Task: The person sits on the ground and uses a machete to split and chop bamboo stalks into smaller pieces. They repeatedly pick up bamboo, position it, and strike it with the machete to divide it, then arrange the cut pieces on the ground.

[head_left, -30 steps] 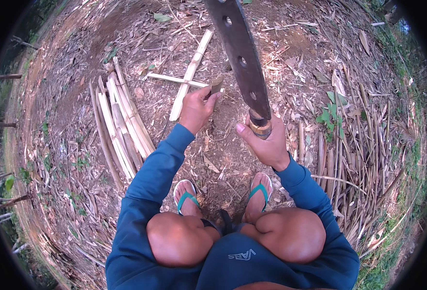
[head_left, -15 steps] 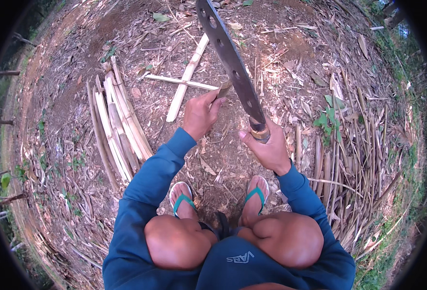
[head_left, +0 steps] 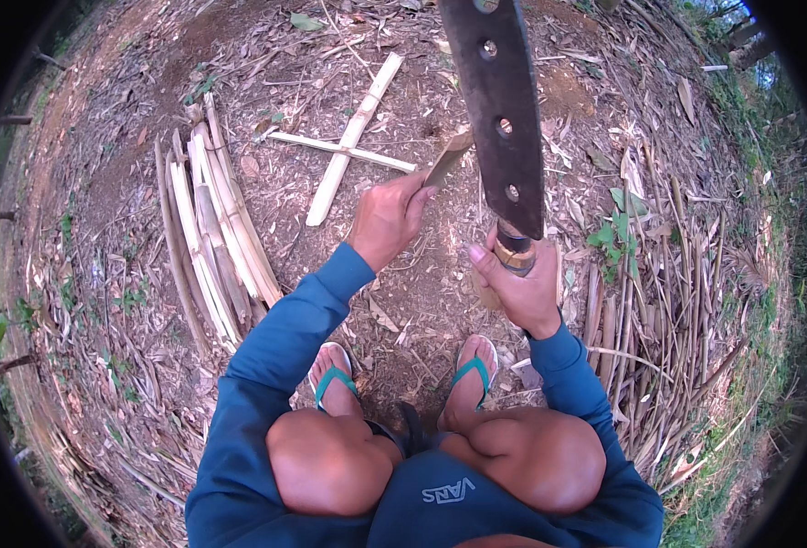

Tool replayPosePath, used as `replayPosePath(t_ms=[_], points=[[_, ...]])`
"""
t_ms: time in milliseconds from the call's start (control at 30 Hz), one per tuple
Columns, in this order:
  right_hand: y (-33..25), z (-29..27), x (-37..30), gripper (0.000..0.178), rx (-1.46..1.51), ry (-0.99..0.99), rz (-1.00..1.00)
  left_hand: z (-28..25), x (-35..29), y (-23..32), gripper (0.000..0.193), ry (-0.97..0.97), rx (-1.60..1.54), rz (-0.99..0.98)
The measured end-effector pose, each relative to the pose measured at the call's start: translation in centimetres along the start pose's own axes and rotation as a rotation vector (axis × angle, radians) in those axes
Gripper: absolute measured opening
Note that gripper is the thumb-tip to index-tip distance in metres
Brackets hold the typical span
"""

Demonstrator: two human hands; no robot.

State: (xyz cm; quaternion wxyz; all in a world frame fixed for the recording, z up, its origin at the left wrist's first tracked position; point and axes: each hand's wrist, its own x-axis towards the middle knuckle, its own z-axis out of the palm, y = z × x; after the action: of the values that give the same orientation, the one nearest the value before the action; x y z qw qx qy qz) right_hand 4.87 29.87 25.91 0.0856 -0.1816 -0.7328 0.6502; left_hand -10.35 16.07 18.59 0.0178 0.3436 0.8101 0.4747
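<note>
Machete [head_left: 499, 110], big dark blade w/ holes along it, raised up toward the camera, blade filling the top-centre of the view. Right hand [head_left: 517, 288] has its grip closed tight round the handle, just below a brass-coloured collar at the blade's base; thumb up along the side. Left hand [head_left: 387, 217] closed on a short bamboo piece [head_left: 447, 160], held tilted, its upper end just beside the blade's left edge; can't tell if they touch. Both hands are in front of the knees, above bare ground.

Person squats, blue long sleeves, dark shorts, feet in teal-strap flip-flops [head_left: 335, 379] on the dirt below the hands.

Ground [head_left: 111, 164] covered w/ dry leaves & bamboo litter. Left of the left arm: bundle of split bamboo strips [head_left: 216, 219], pale, lying roughly parallel. Ahead of the left hand: two pale strips crossed [head_left: 348, 146], one long & diagonal, one thinner lying over it. Right of the right arm: pile of thinner dark sticks [head_left: 636, 329], w/ a small green plant [head_left: 618, 228] near it. Grass at the far right rim.
</note>
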Motion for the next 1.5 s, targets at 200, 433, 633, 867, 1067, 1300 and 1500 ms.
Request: replayPosePath(t_ms=[200, 433, 633, 867, 1067, 1300, 1500], points=[[6.5, -0.1, 2.2, 0.023, -0.07, -0.019, 0.101, 3.0, -2.3, -4.0, 0.04, -0.018, 0.236, 0.041], [3.3, -0.1, 0.9, 0.028, -0.112, 0.019, 0.025, 3.6, -1.9, -4.9, 0.045, -0.08, 0.031, -0.079], [2.7, -0.2, 0.9, 0.022, -0.196, 0.047, -0.048, 0.9, -1.2, -0.5, 0.045, -0.128, 0.134, -0.06], [3.3, -1.5, 1.5, 0.027, -0.183, -0.031, 0.034, 3.4, -13.3, -7.6, 0.053, -0.532, 0.142, -0.254], [5.8, -1.1, 3.0, 0.031, -0.208, -0.032, 0.006, 0.4, -12.2, -7.4, 0.044, -0.554, 0.123, -0.446], [7.1, 0.8, 3.0, 0.022, 0.058, -0.028, 0.111, -0.8, -10.4, -3.7, 0.035, -0.402, 0.101, -0.419], [12.8, 1.7, 2.0, 0.02, -0.09, 0.021, 0.14, -0.9, -11.4, -7.8, 0.058, -0.396, 0.175, -0.505]])
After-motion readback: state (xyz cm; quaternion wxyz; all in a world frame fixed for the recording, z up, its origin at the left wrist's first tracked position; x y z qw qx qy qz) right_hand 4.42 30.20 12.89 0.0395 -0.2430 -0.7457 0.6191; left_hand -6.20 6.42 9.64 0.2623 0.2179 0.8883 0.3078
